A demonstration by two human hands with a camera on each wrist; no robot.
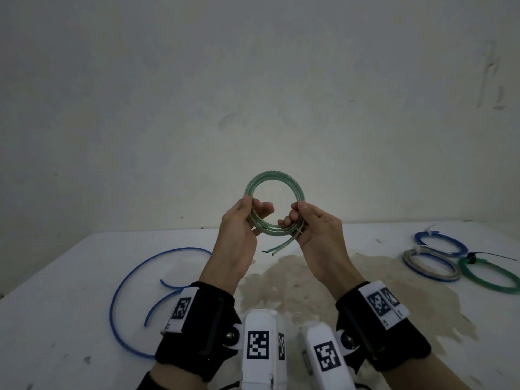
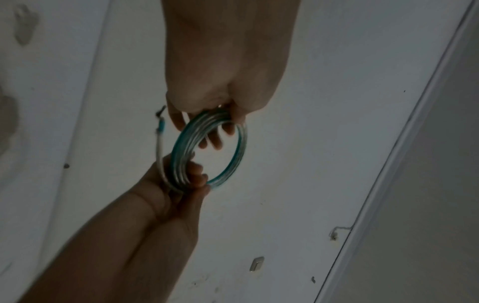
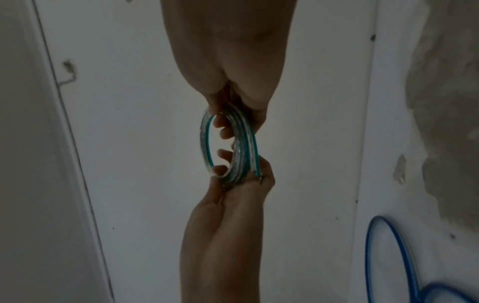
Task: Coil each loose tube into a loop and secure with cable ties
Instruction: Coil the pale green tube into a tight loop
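Both hands hold the green coil (image 1: 275,205) up above the tabletop (image 1: 70,277), w/ the loop facing the head cam. Left hand (image 1: 244,220) pinches its left side, right hand (image 1: 312,223) its right, fingers curled thru the ring, prob. to stop the turns springing apart. Two tube ends (image 1: 271,250) poke out below, untied. No tie on it yet. Loose blue tube (image 1: 132,280) lies at left; three tied coils (image 1: 450,260) wait far right, out of the way.
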